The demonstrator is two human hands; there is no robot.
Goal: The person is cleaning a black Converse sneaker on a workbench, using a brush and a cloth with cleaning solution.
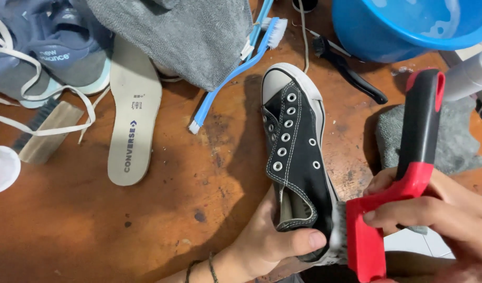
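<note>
Item 1: black canvas sneaker, laces removed, lying toe-away at the centre of the wooden worktop. Left hand gripped its heel end, thumb pressed across the collar. Right hand, just right of the sneaker's heel, was closed around a red-and-black scrub brush, bristles touching the heel's white rubber edge.

Around the sneaker: 1 grey insole well to its left; a blue long-handled brush beside its toe; grey cloth and blue basin beyond the toe; black pliers to the toe's right.

Handling note: brushing likely goes best with the heel held firm, using short strokes along the rubber.
</note>
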